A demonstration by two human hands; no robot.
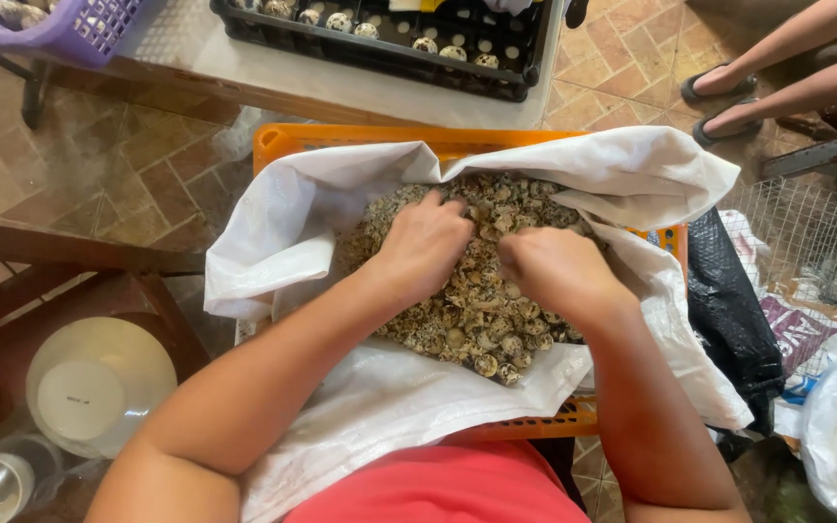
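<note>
Speckled eggs [481, 320] lie heaped on a white sack [399, 387] lining an orange crate [341, 138], straight ahead of the person. Both hands press down into the heap's middle, side by side: the left hand [425, 244] with fingers spread and dug in toward the far edge, the right hand [552, 269] curled, fingertips buried, so whether it grips any eggs cannot be told. Neither is nearer; the pile sits directly under both. A black tray [380, 53] holds eggs beyond.
</note>
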